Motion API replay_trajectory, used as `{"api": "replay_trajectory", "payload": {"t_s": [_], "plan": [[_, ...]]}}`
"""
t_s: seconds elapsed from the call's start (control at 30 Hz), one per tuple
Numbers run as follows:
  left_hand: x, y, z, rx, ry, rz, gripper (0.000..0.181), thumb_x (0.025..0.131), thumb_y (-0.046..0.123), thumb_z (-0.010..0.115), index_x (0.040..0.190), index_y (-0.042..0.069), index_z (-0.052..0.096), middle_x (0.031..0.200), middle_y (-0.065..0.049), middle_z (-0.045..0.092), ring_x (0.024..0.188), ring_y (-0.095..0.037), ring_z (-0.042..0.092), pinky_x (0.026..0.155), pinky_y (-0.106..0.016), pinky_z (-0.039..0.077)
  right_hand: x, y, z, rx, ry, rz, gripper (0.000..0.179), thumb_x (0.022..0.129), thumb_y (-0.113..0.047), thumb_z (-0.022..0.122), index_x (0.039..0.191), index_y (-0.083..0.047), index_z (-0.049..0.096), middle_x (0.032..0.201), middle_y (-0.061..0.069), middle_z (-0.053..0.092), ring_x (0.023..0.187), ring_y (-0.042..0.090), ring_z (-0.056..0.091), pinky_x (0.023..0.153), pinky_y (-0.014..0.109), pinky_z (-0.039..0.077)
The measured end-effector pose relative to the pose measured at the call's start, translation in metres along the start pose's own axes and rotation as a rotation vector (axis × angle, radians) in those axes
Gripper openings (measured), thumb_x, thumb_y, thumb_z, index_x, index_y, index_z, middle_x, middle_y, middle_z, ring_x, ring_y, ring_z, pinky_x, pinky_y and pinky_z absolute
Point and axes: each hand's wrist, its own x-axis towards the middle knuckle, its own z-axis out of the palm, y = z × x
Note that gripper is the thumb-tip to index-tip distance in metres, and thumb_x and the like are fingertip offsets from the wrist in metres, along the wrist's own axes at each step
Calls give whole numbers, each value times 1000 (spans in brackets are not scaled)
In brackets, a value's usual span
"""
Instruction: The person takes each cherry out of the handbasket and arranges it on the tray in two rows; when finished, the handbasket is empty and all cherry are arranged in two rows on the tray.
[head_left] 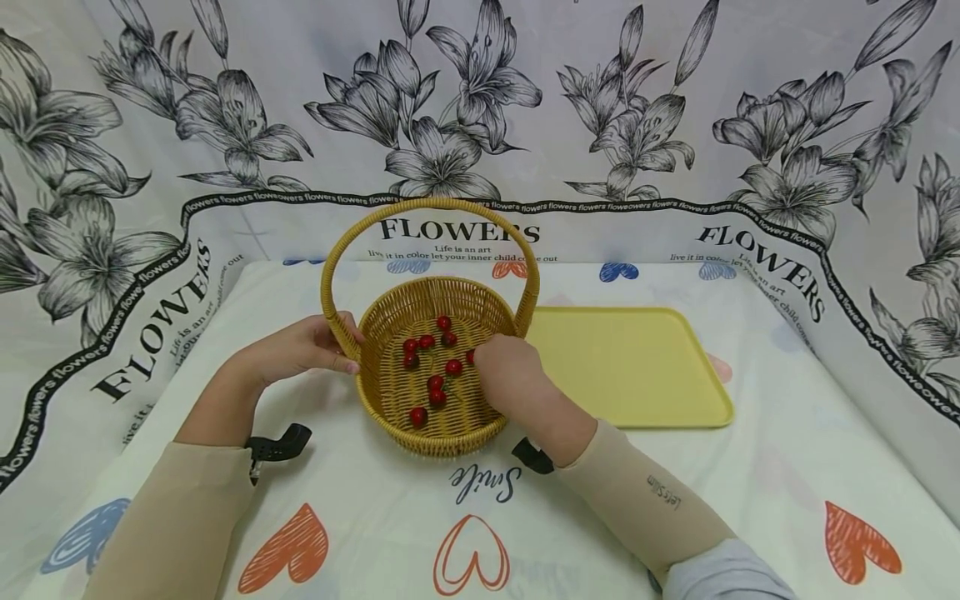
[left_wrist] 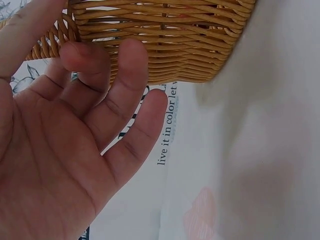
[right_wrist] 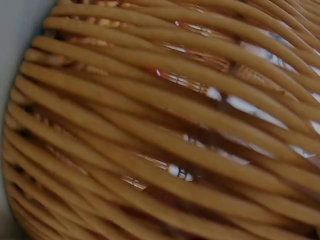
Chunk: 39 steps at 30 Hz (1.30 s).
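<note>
Several red cherries [head_left: 453,367] lie scattered over the floor of a round wicker basket [head_left: 431,292] with a tall arched handle. At the basket's left side my left hand [head_left: 300,346] holds the foot of the handle, thumb in front and fingers behind. In the left wrist view, its bent fingers [left_wrist: 132,65] reach the woven wall. My right hand [head_left: 513,375] reaches over the right rim into the basket, knuckles up. One cherry [head_left: 470,357] shows right at its edge; the fingertips are hidden, so I cannot tell whether they grip it. Only woven wall [right_wrist: 150,115] fills the right wrist view.
A yellow rectangular tray [head_left: 630,367] lies right of the basket, partly behind the handle and right arm. The white tablecloth [head_left: 375,533] carries hearts and lettering. A flower-printed curtain [head_left: 465,100] closes off the back and sides.
</note>
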Motion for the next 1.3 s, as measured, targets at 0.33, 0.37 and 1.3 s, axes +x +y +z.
{"api": "replay_trajectory", "payload": {"t_s": [0.33,0.37,1.3], "plan": [[-1,3,1,-15,3,-6,35,86,6,81,113,-4,61,107,-15,61,104,-24,57,89,-35,47,1,-5,4,-13,-17,14,8,92,-14,76,97,-8,76,89,7,72,71,15,63,64,33,58],[0,3,1,-13,5,-8,35,86,6,81,113,-4,62,107,-15,62,104,-24,57,89,-35,46,2,-5,4,-9,-17,8,6,92,-13,76,97,-9,75,89,6,72,73,15,64,64,33,58],[-1,2,2,-19,-2,-14,35,86,7,81,113,-3,61,105,-13,61,104,-26,57,92,-38,42,-34,69,-64,809,404,-251,24,91,-9,77,115,-6,74,106,2,66,84,15,60,79,32,55]]}}
